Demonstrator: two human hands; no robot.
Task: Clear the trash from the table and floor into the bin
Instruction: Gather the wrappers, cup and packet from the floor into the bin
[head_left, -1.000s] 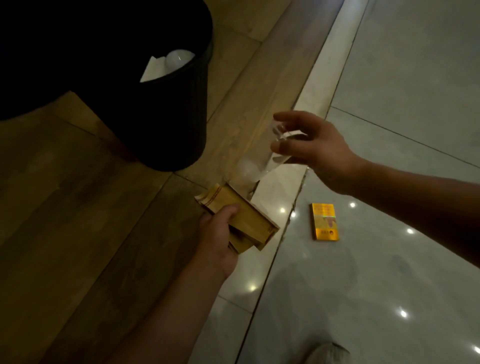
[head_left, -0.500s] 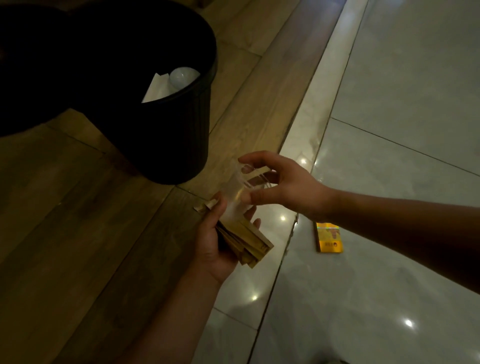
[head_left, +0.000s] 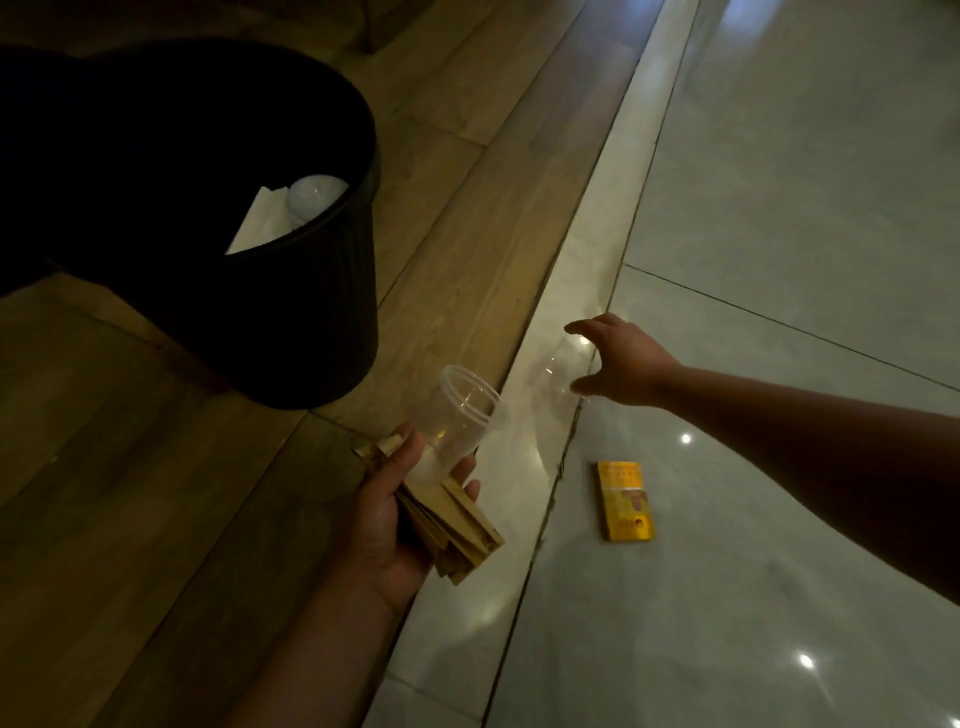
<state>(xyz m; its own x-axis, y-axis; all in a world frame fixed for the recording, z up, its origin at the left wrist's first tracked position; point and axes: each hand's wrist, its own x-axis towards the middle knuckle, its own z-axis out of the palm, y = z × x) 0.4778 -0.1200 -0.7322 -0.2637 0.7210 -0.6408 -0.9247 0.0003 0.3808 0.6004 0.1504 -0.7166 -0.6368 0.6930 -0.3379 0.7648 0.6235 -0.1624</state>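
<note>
Clear plastic cup (head_left: 457, 421) and brown paper bags (head_left: 449, 525) are sitting in the left hand (head_left: 395, 519), its fingers holding them tight. Right hand (head_left: 618, 364) is hanging above the floor (head_left: 779, 208), fingers wide. Yellow box (head_left: 625, 501) is lying near the black bin (head_left: 291, 291).

1. The cup (head_left: 460, 415) is clear, thin plastic, smooth.
2. The folded bags (head_left: 457, 530) look like matt brown paper.
3. The bin (head_left: 306, 322) is matt black with a ribbed wall.
4. The floor tiles (head_left: 779, 208) are glossy; the planks (head_left: 156, 519) are wood-grained, matt.
5. The yellow packet (head_left: 625, 501) is shiny.
</note>
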